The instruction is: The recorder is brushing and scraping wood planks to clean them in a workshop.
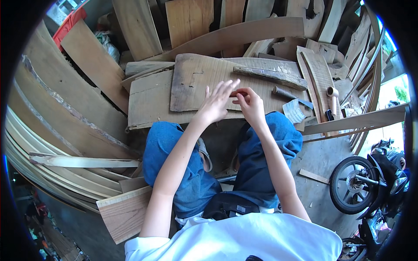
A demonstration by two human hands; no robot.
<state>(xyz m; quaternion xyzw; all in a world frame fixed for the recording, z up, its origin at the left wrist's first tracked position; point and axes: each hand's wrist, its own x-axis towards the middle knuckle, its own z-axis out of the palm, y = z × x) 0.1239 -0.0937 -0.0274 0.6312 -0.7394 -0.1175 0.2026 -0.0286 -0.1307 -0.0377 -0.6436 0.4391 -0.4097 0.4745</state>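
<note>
Above the near edge of a low stack of wooden boards (150, 98), my right hand (249, 102) pinches a small reddish-brown piece (237, 94) between thumb and fingers. My left hand (215, 101) is beside it, its fingers spread and slightly blurred; whether it touches the piece is unclear. Under both hands lies a smaller flat board (196, 81) with a dark left edge. To the right, a knife-like tool with a wooden handle (283, 93) and a grey blade rests near a sheet of paper (293, 111) bearing writing. A rough wood piece (271, 77) lies behind it.
Planks lean along the left (78, 88) and back (189, 23). A wooden mallet-like piece (332, 93) and a small black object (329, 115) lie on boards at right. A long plank (359, 120) juts out right, above a motorcycle (369, 182). An offcut (314, 176) lies on the floor.
</note>
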